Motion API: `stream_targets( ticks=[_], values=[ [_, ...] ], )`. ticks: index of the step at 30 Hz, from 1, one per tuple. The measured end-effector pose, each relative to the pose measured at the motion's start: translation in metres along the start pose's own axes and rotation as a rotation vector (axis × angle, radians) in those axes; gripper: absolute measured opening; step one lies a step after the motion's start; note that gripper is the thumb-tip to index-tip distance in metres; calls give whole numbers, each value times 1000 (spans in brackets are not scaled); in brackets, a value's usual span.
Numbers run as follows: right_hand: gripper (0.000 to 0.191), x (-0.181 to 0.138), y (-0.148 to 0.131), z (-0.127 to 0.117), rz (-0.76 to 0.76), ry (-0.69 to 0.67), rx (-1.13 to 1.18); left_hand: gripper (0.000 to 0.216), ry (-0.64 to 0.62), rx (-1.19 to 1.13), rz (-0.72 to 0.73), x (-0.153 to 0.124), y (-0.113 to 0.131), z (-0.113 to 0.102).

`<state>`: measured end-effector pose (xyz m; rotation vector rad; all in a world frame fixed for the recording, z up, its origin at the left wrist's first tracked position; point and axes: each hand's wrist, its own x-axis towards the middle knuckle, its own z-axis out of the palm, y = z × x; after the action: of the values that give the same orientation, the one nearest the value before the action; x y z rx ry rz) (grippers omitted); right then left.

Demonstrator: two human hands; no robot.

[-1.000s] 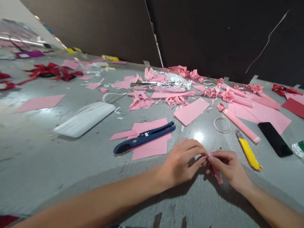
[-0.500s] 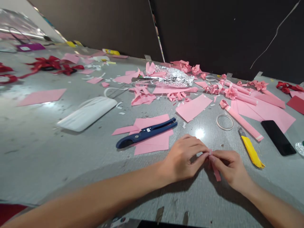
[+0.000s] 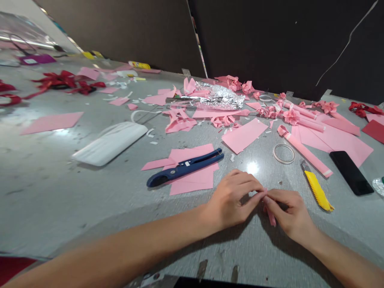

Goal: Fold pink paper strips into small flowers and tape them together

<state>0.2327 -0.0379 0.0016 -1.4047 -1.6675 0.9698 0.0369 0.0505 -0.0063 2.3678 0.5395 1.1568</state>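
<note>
Between the fingertips of both hands is a narrow strip of pink paper (image 3: 271, 218), its loose end hanging below toward the table. My left hand (image 3: 235, 198) pinches the upper end with thumb and index finger. From the other side my right hand (image 3: 289, 212) presses the same strip, thumb against fingers, so the tips almost meet. Part of the strip is hidden by the fingers. Beyond my left hand, dark blue pruning shears (image 3: 184, 168) lie on pink paper sheets (image 3: 193, 186). A yellow box cutter (image 3: 318, 188) rests right of my right hand.
A roll of thin white tape (image 3: 283, 154), a rolled pink paper tube (image 3: 306, 152) and a black phone (image 3: 351, 173) lie to the right. A white packet (image 3: 111, 144) sits left. Crumpled foil (image 3: 223, 96), pink paper flowers (image 3: 291, 117) and red ribbon (image 3: 57, 80) spread along the back.
The hanging end of the pink strip has shifted slightly left and up, showing less below the fingers. Both hands keep nearly the same place and pinch.
</note>
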Motion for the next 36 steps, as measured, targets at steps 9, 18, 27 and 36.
stream_targets(
  ticks=[9,18,27,36],
  values=[
    [51,0,1,1,3,2,-7,19,-19,-43,-35,0,2,-1],
    [52,2,-2,0,4,-3,15,18,-47,-180,-140,2,4,-2],
    [51,2,-1,0,23,33,18,13,-39,-64,-34,2,0,-3],
    [48,5,2,-4,188,-26,215,15,-65,19,100,2,-1,-5]
  ],
)
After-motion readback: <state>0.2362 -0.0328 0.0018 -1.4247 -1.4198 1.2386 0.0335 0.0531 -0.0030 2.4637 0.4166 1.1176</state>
